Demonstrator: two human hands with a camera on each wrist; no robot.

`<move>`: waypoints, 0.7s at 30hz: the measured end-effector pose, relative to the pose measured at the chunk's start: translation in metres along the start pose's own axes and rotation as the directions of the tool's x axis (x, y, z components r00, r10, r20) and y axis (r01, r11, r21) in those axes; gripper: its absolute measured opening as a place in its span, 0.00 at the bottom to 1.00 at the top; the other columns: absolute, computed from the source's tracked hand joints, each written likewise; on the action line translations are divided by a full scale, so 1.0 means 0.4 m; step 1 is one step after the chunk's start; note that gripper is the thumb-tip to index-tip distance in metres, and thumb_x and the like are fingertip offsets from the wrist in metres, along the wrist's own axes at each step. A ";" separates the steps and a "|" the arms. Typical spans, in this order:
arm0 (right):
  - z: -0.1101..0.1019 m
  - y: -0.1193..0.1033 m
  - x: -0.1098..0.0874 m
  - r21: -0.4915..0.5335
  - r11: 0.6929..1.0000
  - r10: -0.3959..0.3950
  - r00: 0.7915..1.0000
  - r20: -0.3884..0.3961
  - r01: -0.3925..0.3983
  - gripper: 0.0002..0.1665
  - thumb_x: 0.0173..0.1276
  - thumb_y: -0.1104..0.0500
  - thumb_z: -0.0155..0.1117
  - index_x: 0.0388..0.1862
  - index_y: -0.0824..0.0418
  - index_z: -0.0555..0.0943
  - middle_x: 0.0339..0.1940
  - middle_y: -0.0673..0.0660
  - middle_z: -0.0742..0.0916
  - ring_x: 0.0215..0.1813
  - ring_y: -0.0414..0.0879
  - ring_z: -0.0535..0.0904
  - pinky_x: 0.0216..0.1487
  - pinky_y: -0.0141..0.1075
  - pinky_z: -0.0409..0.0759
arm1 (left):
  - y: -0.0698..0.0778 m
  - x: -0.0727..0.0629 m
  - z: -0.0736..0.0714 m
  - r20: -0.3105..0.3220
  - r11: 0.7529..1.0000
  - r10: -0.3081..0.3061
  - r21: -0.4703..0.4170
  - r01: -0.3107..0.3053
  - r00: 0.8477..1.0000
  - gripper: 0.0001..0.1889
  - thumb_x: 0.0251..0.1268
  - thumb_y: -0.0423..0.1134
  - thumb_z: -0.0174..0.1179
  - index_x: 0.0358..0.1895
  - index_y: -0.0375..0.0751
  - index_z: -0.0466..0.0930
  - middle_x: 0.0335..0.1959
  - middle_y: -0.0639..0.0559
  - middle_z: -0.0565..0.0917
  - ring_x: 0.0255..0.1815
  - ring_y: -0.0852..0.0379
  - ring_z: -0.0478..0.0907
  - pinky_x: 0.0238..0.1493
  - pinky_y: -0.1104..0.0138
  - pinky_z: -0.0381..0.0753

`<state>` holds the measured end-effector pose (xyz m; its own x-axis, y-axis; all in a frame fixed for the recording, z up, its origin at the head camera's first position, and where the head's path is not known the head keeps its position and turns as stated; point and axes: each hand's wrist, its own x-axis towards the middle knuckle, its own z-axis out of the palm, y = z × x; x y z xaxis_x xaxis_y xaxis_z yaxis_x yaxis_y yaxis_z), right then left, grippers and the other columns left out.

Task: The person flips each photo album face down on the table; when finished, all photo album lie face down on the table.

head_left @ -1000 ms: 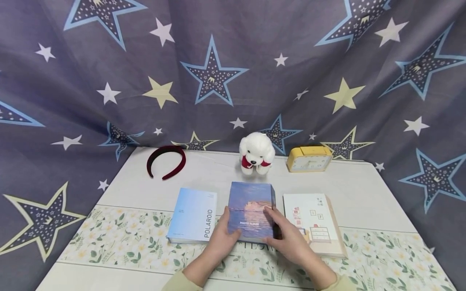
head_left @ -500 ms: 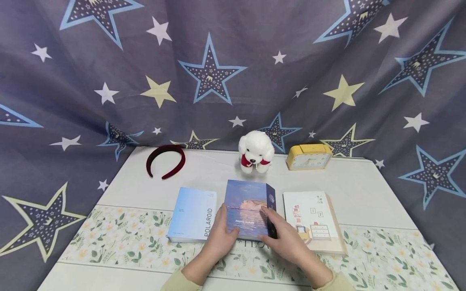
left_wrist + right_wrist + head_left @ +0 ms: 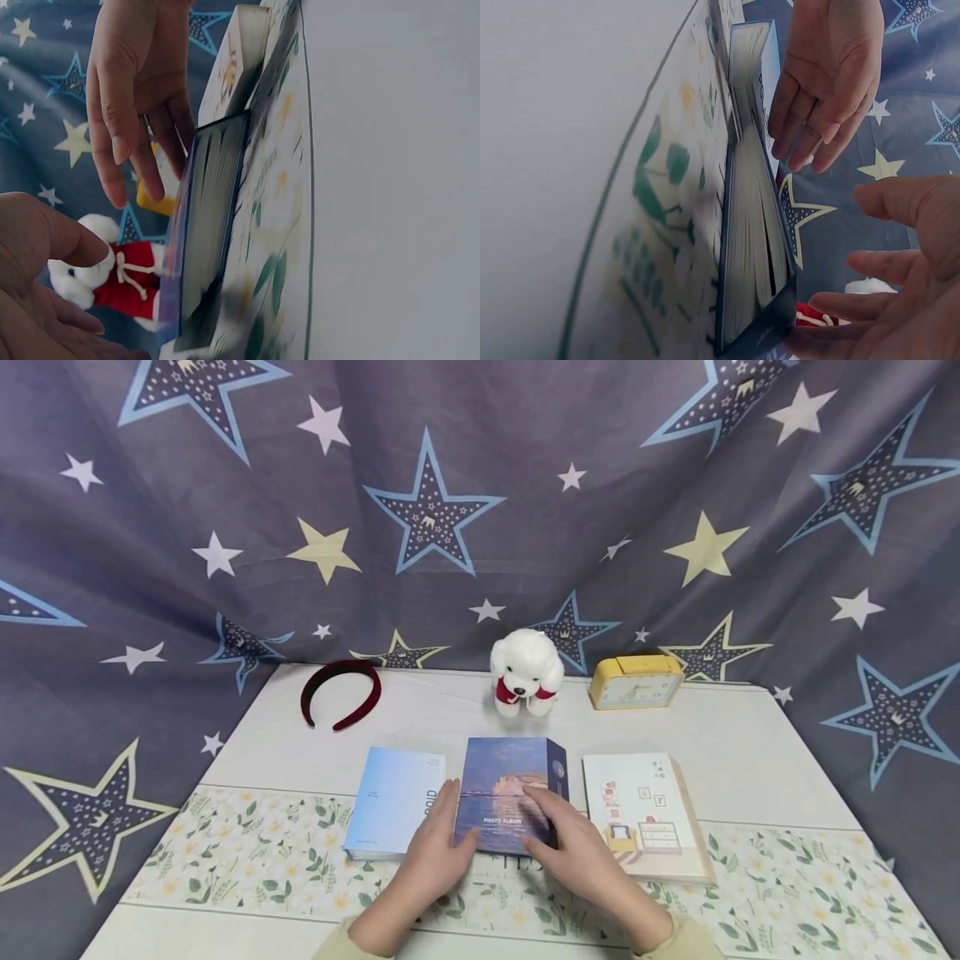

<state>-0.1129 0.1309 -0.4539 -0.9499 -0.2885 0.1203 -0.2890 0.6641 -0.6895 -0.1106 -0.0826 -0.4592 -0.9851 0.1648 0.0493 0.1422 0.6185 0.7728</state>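
A photo album (image 3: 498,764) with a seascape cover lies flat at the middle of the table, its dark spine to the right. My left hand (image 3: 435,852) is at its left edge, partly over a light blue POLAROID album (image 3: 386,802). Over the lower right of the seascape cover is my right hand (image 3: 576,847), fingers spread. Both wrist views show relaxed fingers, with nothing gripped in the left hand (image 3: 45,277) or the right hand (image 3: 907,277). A white album with a drawn room scene (image 3: 637,785) lies to the right.
Behind the albums stand a white plush dog (image 3: 528,668) in red and a yellow alarm clock (image 3: 637,683). A dark red headband (image 3: 341,670) lies at the back left. A star-patterned curtain (image 3: 525,552) closes off the table's back and sides.
Both hands have let go of the seascape album and drawn slightly left, the left one now over the POLAROID album's edge. The seascape album has shifted a little left and lies flat.
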 end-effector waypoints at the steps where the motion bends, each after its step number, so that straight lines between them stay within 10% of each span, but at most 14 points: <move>1: 0.002 -0.003 0.002 -0.002 1.000 -0.004 1.000 0.004 0.004 0.36 0.64 0.56 0.69 0.71 0.56 0.70 0.70 0.63 0.73 0.70 0.60 0.67 0.66 0.59 0.66 | -0.002 -0.002 -0.008 -0.006 1.000 0.002 0.005 -0.002 1.000 0.38 0.65 0.35 0.59 0.74 0.27 0.52 0.75 0.30 0.54 0.74 0.33 0.52 0.70 0.42 0.53; 21: 0.045 -0.061 0.034 0.042 0.997 -0.066 0.988 0.142 0.061 0.33 0.68 0.52 0.65 0.70 0.56 0.71 0.75 0.68 0.63 0.71 0.67 0.62 0.61 0.67 0.66 | -0.092 -0.014 -0.148 -0.192 0.982 -0.010 0.186 0.046 0.981 0.31 0.65 0.33 0.58 0.71 0.30 0.63 0.74 0.31 0.56 0.76 0.34 0.46 0.71 0.42 0.51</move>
<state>-0.1169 0.0983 -0.4485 -0.9022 -0.4266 0.0632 -0.3410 0.6159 -0.7102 -0.1159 -0.1516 -0.4505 -0.9867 0.0080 0.1621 0.1118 0.7573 0.6434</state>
